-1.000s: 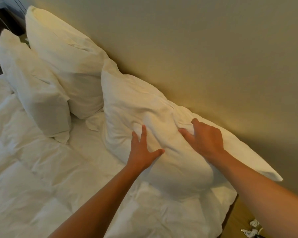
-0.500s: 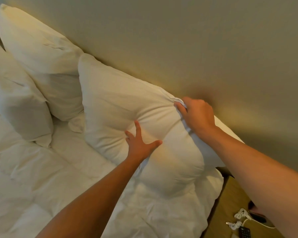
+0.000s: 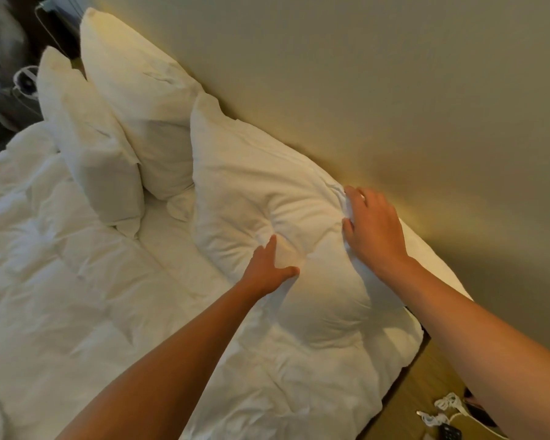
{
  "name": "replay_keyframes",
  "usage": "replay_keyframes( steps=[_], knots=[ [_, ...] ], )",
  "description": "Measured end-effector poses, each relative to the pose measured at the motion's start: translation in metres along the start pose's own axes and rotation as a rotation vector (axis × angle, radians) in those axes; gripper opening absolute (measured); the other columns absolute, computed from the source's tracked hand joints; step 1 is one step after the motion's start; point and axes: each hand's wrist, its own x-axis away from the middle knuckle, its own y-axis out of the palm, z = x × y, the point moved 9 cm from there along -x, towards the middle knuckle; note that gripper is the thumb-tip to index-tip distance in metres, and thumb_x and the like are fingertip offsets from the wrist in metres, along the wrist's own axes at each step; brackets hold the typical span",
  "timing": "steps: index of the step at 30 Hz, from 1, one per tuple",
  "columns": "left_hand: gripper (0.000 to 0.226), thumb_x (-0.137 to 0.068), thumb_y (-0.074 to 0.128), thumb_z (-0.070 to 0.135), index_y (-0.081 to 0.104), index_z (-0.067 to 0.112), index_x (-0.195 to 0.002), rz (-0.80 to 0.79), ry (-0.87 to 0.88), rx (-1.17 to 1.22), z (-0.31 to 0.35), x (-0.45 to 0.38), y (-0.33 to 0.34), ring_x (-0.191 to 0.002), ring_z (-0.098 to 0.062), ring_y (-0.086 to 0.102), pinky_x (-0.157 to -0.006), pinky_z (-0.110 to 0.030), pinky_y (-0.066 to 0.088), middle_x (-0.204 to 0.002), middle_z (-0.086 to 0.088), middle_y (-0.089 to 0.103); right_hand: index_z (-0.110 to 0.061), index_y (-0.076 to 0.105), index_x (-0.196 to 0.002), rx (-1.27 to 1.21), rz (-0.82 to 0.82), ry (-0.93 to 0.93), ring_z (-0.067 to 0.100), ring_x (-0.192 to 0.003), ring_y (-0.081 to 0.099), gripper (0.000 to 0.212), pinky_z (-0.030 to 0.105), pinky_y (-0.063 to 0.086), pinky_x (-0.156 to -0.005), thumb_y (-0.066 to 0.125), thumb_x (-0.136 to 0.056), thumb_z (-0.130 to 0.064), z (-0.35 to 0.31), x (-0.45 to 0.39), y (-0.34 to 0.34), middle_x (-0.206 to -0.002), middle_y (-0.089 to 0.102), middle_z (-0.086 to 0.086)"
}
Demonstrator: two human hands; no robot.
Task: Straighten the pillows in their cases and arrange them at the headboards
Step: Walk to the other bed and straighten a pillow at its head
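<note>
A white pillow [image 3: 251, 185] leans against the beige headboard wall [image 3: 394, 90] at the bed's right end. My left hand [image 3: 269, 268] presses flat into its front, fingers spread, denting the filling. Along the pillow's upper edge by the wall, my right hand [image 3: 373, 230] rests with fingers curled into the bunched case fabric. Two more white pillows stand to the left: a large one [image 3: 140, 100] against the wall and a smaller one [image 3: 89, 147] in front of it.
A rumpled white duvet [image 3: 77, 296] covers the bed. A wooden nightstand [image 3: 426, 385] at lower right holds a white cable [image 3: 445, 404] and a dark remote [image 3: 450, 433]. Dark clutter and a fan [image 3: 26, 81] sit at far left.
My right hand slid down from the pillow's top edge onto its upper side. My left hand pushed deeper into the front, and the pillow now sags lower against the wall.
</note>
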Motion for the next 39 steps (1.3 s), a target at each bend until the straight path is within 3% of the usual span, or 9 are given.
replay_keyframes(
  steps=[2,5,9,13,18,22,31,39],
  knots=[
    [0.1,-0.088,0.07,0.053,0.014,0.019,-0.163,0.013,0.004,0.015,-0.003,0.023,-0.006,-0.153,-0.028,0.025,-0.123,-0.043,0.028,-0.168,-0.009,0.024,-0.018,0.039,-0.155,-0.01,-0.022,0.001,0.033,-0.138,0.047,0.065,0.046,0.043,-0.114,0.067,-0.097,-0.031,-0.008,0.012,-0.004,-0.154,0.047,0.01],
    [0.087,-0.09,0.069,0.052,0.028,0.02,-0.16,0.057,-0.028,0.1,-0.018,0.067,-0.019,-0.149,-0.027,0.033,-0.12,-0.042,0.031,-0.164,-0.008,0.032,-0.017,0.036,-0.158,-0.06,-0.07,-0.032,0.034,-0.149,0.039,0.069,0.049,0.037,-0.12,0.066,-0.098,-0.034,-0.031,0.039,-0.007,-0.163,0.04,0.012],
    [0.067,-0.09,0.068,0.054,0.048,0.024,-0.147,0.123,-0.139,0.267,-0.066,0.138,-0.04,-0.136,-0.025,0.049,-0.11,-0.041,0.044,-0.152,-0.007,0.047,-0.018,0.037,-0.158,-0.173,-0.186,-0.067,0.03,-0.147,0.042,0.067,0.046,0.036,-0.12,0.063,-0.099,-0.039,-0.075,0.088,0.007,-0.161,0.044,0.009],
    [0.055,-0.093,0.065,0.053,0.057,0.022,-0.138,0.179,-0.256,0.416,-0.14,0.223,-0.055,-0.127,-0.022,0.057,-0.104,-0.04,0.05,-0.144,-0.005,0.055,-0.02,0.038,-0.158,-0.209,-0.384,-0.112,0.029,-0.145,0.043,0.065,0.045,0.038,-0.117,0.061,-0.101,-0.043,-0.136,0.155,0.042,-0.16,0.044,0.007],
    [0.046,-0.095,0.061,0.053,0.062,0.024,-0.13,0.319,-0.377,0.657,-0.253,0.358,-0.059,-0.109,-0.013,0.061,-0.091,-0.033,0.054,-0.127,0.001,0.064,-0.021,0.044,-0.153,-0.158,-0.584,-0.244,0.027,-0.143,0.046,0.059,0.042,0.041,-0.113,0.059,-0.101,-0.044,-0.244,0.261,0.083,-0.156,0.049,0.005],
    [0.043,-0.095,0.06,0.054,0.064,0.025,-0.126,0.43,-0.457,0.801,-0.352,0.476,-0.041,-0.106,-0.011,0.062,-0.081,-0.027,0.049,-0.122,0.004,0.065,-0.025,0.044,-0.151,-0.102,-0.683,-0.405,0.023,-0.139,0.05,0.056,0.039,0.044,-0.109,0.058,-0.101,-0.047,-0.35,0.358,0.11,-0.152,0.052,0.0],
    [0.039,-0.098,0.057,0.048,0.065,0.017,-0.12,0.527,-0.655,0.86,-0.57,0.684,-0.021,-0.107,-0.019,0.062,-0.093,-0.036,0.052,-0.121,-0.003,0.065,-0.024,0.044,-0.151,0.055,-0.824,-0.692,0.023,-0.135,0.053,0.057,0.038,0.046,-0.106,0.057,-0.101,-0.049,-0.576,0.539,0.162,-0.147,0.055,0.003],
    [0.041,-0.098,0.056,0.049,0.063,0.017,-0.122,0.629,-0.755,0.852,-0.699,0.783,-0.055,-0.109,-0.02,0.062,-0.093,-0.036,0.052,-0.124,-0.004,0.064,-0.023,0.045,-0.15,0.127,-0.842,-0.865,0.026,-0.129,0.055,0.056,0.041,0.05,-0.101,0.058,-0.1,-0.047,-0.738,0.606,0.196,-0.141,0.058,0.005]
  ],
)
